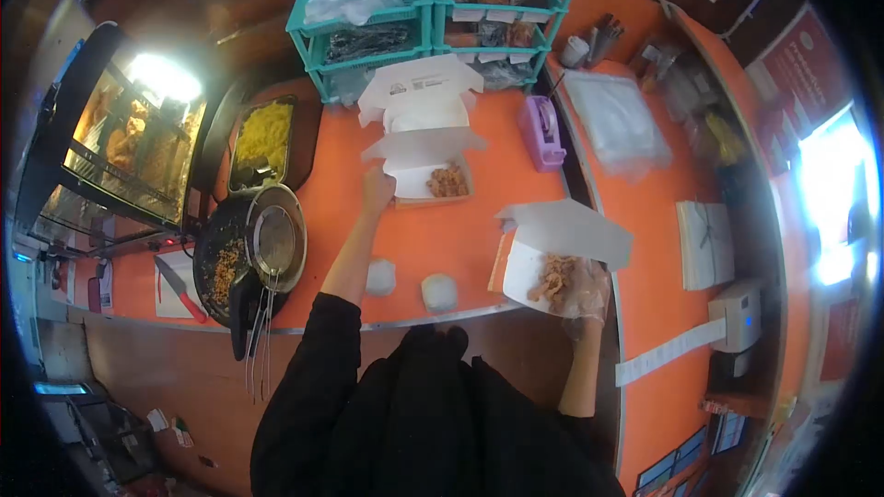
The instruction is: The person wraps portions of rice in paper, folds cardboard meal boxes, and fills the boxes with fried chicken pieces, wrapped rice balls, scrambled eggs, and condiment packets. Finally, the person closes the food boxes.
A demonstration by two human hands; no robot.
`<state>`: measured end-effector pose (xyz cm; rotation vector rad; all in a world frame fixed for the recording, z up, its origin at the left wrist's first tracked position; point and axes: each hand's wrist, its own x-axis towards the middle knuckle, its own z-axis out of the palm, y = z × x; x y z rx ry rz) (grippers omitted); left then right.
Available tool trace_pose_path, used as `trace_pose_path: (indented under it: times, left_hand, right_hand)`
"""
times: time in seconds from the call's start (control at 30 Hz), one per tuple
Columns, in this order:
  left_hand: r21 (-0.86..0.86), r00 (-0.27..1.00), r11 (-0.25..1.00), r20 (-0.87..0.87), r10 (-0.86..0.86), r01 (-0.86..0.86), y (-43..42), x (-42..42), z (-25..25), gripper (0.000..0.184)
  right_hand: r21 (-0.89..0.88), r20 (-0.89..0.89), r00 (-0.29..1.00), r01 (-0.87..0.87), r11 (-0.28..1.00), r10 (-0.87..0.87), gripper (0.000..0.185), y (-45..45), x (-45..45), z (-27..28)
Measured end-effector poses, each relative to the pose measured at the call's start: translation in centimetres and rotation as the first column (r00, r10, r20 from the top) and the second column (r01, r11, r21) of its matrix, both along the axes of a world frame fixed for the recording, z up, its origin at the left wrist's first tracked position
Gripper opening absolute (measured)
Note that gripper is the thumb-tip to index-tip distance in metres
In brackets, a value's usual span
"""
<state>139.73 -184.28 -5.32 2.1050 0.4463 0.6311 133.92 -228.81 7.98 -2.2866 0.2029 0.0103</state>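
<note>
Well left of the purple tape dispenser (553, 155), a dark pan (212, 237) holds browned bits. Nearer the dispenser on its left, the left hand (378, 190) is curled against the left box (409, 182); I can't tell whether it grips. That box stands open on the counter (479, 232), with browned pieces inside. On the person's side of the dispenser, the gloved right hand (587, 298) seems to hold the open, part-filled right box (573, 235). Handling both looks in hand; moving either calls for keeping it level.

No clearly readable text.
</note>
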Motion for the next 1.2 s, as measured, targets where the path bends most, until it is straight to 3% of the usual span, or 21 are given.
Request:
trace_pose_path:
  times: [0.1,0.17,0.27,0.3,0.37,0.4,0.47,0.53,0.6,0.63,0.7,0.73,0.77,0.83,0.87,0.93,1.0,1.07,1.13,1.17,1.2]
  left_hand:
    - [0.046,0.993,0.999,-0.121,0.005,0.001,2.0,1.1,2.8,0.039]
    - [0.263,0.994,0.962,0.092,0.055,-0.077,4.1,1.3,0.6,0.037]
    - [0.387,0.997,0.919,0.014,0.073,-0.073,6.5,-0.4,0.4,0.037]
    - [0.389,0.997,0.918,0.002,0.080,-0.075,6.9,-1.4,0.3,0.037]
    - [0.221,0.971,0.975,-0.229,0.067,-0.015,7.1,-3.2,0.7,0.035]
    - [0.227,0.970,0.974,-0.232,0.077,-0.023,7.2,-3.8,0.3,0.035]
    - [0.189,0.941,0.981,-0.324,0.094,-0.033,7.8,-4.7,-0.8,0.035]
    - [0.117,0.909,0.993,-0.411,0.066,-0.019,7.6,-5.6,0.9,0.037]
    - [0.036,0.869,0.999,-0.493,0.030,-0.014,6.9,-6.5,1.7,0.039]
    - [0.040,0.911,0.999,-0.409,0.048,-0.035,6.4,-7.2,1.2,0.043]
    - [0.033,0.937,0.998,-0.343,0.068,-0.060,3.9,-9.4,1.4,0.047]
    - [0.128,0.893,0.982,-0.413,0.180,-0.139,1.6,-10.8,3.4,0.053]
    - [0.229,0.836,0.952,-0.466,0.291,-0.204,-0.3,-12.5,4.4,0.059]
    - [0.147,0.780,0.985,-0.605,0.160,-0.088,-3.2,-16.0,2.8,0.069]
    - [0.092,0.732,0.995,-0.675,0.096,-0.046,-4.5,-17.3,2.7,0.073]
    - [0.013,0.662,0.999,-0.749,0.036,-0.040,-6.7,-17.5,4.0,0.076]
    - [0.106,0.741,0.986,-0.651,0.164,-0.125,-8.2,-17.6,4.0,0.070]
    - [0.093,0.766,0.987,-0.623,0.160,-0.130,-7.7,-18.1,0.8,0.066]
    - [0.083,0.787,0.986,-0.595,0.164,-0.143,-7.1,-17.8,0.6,0.063]
    - [-0.061,0.813,0.977,-0.566,0.136,-0.206,-6.5,-17.2,1.7,0.061]
    - [-0.206,0.838,0.944,-0.534,0.113,-0.258,-5.8,-16.3,3.0,0.059]
  right_hand:
    - [-0.110,0.111,0.993,-0.026,0.994,0.038,0.049,2.1,4.0,0.0]
    - [-0.232,0.147,0.977,-0.120,0.965,0.157,0.052,4.5,6.6,1.3]
    - [-0.192,0.128,0.963,-0.209,0.959,0.236,0.050,7.1,12.2,-1.4]
    - [-0.189,0.117,0.963,-0.218,0.958,0.242,0.050,7.9,13.9,-2.9]
    - [-0.212,0.259,0.876,-0.359,0.909,0.407,0.049,9.4,17.4,-6.5]
    - [-0.221,0.305,0.834,-0.407,0.886,0.459,0.048,10.5,19.0,-7.7]
    - [-0.179,0.322,0.854,-0.369,0.912,0.409,0.047,13.1,21.5,-9.1]
    - [-0.254,0.161,0.895,-0.371,0.893,0.417,0.049,14.8,22.3,-9.1]
    - [-0.311,0.282,0.835,-0.387,0.868,0.473,0.052,16.0,23.3,-9.8]
    - [-0.310,0.270,0.834,-0.398,0.863,0.482,0.052,16.6,23.4,-9.1]
    - [-0.308,-0.108,0.872,-0.486,0.818,0.478,0.056,17.0,23.3,-8.0]
    - [-0.303,-0.126,0.870,-0.491,0.816,0.477,0.056,16.2,23.7,-9.7]
    - [-0.512,-0.145,0.846,-0.508,0.693,0.513,0.059,14.6,24.6,-12.4]
    - [-0.665,-0.175,0.953,-0.300,0.683,0.249,0.064,16.1,20.5,-6.2]
    - [-0.708,-0.103,0.875,-0.399,0.583,0.474,0.064,15.0,17.8,-4.0]
    - [-0.527,-0.017,0.802,-0.515,0.676,0.597,0.060,15.5,11.3,-1.9]
    - [-0.219,-0.297,0.707,-0.705,0.675,0.642,0.057,17.3,4.8,-1.9]
    - [-0.219,-0.570,0.543,-0.824,0.523,0.616,0.075,19.2,-0.9,-2.5]
    - [-0.051,-0.668,0.287,-0.938,0.343,0.687,0.068,20.9,-2.5,-0.7]
    - [-0.048,-0.666,0.286,-0.938,0.343,0.689,0.068,21.4,-2.8,-1.8]
    - [-0.037,-0.675,0.349,-0.896,0.443,0.650,0.067,21.8,-3.0,-3.8]
